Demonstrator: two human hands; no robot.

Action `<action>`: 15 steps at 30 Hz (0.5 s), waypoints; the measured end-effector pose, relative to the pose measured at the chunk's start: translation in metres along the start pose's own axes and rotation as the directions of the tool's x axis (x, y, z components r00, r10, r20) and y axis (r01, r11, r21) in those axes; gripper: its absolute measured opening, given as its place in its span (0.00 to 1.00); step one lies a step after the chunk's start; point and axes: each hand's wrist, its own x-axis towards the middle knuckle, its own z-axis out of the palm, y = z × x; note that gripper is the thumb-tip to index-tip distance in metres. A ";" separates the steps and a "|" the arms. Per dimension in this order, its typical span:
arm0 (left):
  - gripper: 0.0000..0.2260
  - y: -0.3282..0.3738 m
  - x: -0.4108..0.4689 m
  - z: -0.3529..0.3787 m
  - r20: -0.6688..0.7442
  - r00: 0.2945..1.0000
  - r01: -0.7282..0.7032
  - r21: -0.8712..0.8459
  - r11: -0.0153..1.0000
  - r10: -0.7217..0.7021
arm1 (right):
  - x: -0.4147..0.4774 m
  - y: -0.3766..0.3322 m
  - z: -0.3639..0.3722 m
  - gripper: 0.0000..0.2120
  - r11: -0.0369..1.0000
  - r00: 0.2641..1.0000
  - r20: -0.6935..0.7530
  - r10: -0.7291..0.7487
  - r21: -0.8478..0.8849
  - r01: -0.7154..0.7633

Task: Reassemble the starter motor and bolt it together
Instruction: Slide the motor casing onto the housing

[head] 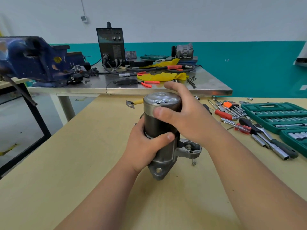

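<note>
Gripping starter motor [155,126] with left hand [144,147] and right hand [188,121]; welder [111,47] lettering blurred.

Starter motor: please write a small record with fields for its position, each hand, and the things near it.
motor: starter motor, upright, base on the wooden table, end cap on top
left hand: left hand grips the lower body
right hand: right hand grips the upper body at the cap's rim
loose part: small bolt on the table beside the motor's base
tools: socket set and screwdrivers to the right
</note>
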 end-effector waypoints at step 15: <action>0.37 0.003 0.004 -0.013 0.174 0.983 0.042 0.072 0.997 -0.054 | 0.001 0.001 0.008 0.34 0.992 0.987 -0.154 -0.034 -0.127 0.015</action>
